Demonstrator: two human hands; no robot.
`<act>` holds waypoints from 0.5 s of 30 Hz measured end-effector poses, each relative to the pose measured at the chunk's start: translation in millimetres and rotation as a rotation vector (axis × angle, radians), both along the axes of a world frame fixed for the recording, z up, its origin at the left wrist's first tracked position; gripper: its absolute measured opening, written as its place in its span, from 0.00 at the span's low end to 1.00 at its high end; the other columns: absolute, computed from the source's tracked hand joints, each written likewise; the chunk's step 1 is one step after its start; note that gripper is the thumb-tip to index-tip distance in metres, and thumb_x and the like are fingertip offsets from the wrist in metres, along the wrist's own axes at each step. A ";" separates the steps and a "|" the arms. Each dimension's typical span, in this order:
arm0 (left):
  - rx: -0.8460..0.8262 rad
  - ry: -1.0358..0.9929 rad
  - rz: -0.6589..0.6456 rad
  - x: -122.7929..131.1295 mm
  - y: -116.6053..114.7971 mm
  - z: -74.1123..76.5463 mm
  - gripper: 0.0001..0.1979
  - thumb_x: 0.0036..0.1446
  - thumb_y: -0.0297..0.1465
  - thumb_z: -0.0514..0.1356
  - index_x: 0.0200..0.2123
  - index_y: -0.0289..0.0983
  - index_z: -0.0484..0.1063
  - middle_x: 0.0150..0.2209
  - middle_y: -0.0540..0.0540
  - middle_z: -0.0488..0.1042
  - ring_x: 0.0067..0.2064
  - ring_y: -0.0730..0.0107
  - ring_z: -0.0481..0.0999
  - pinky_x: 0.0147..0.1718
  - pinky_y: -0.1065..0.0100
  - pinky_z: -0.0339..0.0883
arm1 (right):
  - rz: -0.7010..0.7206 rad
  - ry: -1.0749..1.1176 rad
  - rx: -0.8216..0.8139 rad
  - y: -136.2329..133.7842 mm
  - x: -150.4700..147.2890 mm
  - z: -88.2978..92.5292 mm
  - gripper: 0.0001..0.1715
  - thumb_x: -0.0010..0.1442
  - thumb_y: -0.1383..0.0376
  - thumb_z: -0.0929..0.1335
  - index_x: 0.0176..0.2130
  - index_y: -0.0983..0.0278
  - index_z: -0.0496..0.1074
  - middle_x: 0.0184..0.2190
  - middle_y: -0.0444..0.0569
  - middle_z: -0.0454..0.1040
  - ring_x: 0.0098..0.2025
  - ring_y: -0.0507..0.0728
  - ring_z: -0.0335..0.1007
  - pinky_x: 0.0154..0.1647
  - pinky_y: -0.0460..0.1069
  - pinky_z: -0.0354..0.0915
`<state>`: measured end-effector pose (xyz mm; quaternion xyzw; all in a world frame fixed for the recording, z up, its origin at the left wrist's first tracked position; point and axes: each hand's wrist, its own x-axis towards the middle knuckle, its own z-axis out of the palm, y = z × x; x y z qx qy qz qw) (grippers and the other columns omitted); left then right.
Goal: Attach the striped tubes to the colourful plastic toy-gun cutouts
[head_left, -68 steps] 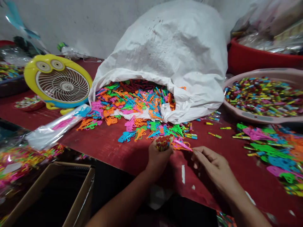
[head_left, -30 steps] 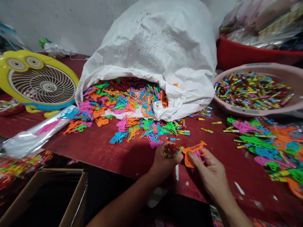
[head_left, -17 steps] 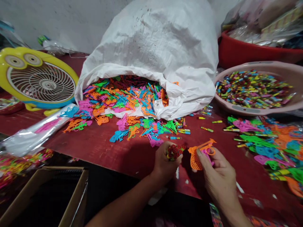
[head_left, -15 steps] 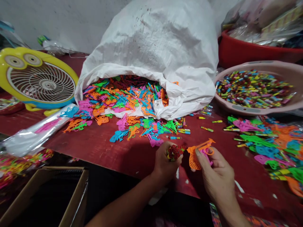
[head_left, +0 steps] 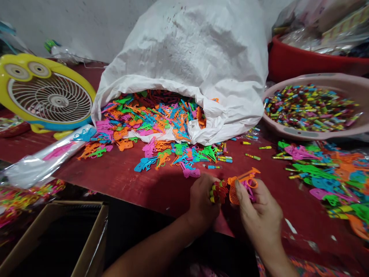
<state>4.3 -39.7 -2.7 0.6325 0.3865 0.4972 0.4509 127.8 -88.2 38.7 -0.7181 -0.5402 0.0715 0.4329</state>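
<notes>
My left hand (head_left: 203,202) is closed around a bunch of small cylindrical pieces (head_left: 219,192), red and yellow at their ends. Close beside it, my right hand (head_left: 259,209) pinches an orange plastic toy gun (head_left: 234,192) with a latticed part, and a pink plastic piece (head_left: 248,186) shows under it. The orange toy's tip meets or overlaps the bunch; contact cannot be made out. Behind my hands, loose toy guns (head_left: 144,163) in several colours lie on the red table (head_left: 121,184), spilling from a white sack (head_left: 187,50).
A pink basin (head_left: 305,134) of small coloured cylinders stands at right, before a red tub (head_left: 305,57). More toy guns with cylinders (head_left: 325,181) lie at the right edge. At left are a yellow fan (head_left: 57,100), plastic bags (head_left: 43,161) and a cardboard box (head_left: 89,238).
My left hand has turned, so the bunch's ends face more toward my right hand. My right hand has moved slightly left, bringing the orange toy gun up to the bunch.
</notes>
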 end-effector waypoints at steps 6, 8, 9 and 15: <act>0.050 0.057 -0.036 1.2 -0.7 -4.2 0.11 0.46 0.19 0.60 0.29 0.41 0.71 0.30 0.46 0.73 0.34 0.63 0.70 0.36 0.66 0.58 | -0.010 -0.016 -0.010 6.5 3.6 -0.6 0.15 0.64 0.54 0.64 0.31 0.61 0.66 0.22 0.42 0.64 0.24 0.51 0.60 0.26 0.46 0.56; -0.009 0.080 -0.045 3.5 0.9 -5.2 0.11 0.42 0.19 0.61 0.27 0.41 0.71 0.29 0.47 0.73 0.33 0.64 0.69 0.35 0.66 0.58 | 0.029 0.123 -0.052 8.6 6.0 -6.4 0.16 0.63 0.52 0.65 0.32 0.61 0.67 0.23 0.42 0.67 0.24 0.52 0.62 0.25 0.46 0.58; -0.054 0.075 -0.045 4.5 1.9 -5.2 0.11 0.42 0.19 0.62 0.27 0.40 0.70 0.29 0.47 0.72 0.32 0.65 0.68 0.34 0.67 0.58 | 0.050 0.246 -0.090 10.1 9.4 -9.4 0.16 0.62 0.51 0.66 0.34 0.61 0.68 0.23 0.42 0.67 0.23 0.52 0.62 0.24 0.46 0.59; -0.477 -0.310 0.103 -11.0 13.0 2.7 0.10 0.44 0.30 0.68 0.27 0.37 0.68 0.24 0.54 0.67 0.25 0.76 0.63 0.26 0.73 0.58 | -0.277 0.491 0.040 20.1 104.4 -0.3 0.20 0.52 0.49 0.73 0.33 0.61 0.70 0.19 0.42 0.69 0.17 0.53 0.62 0.18 0.49 0.59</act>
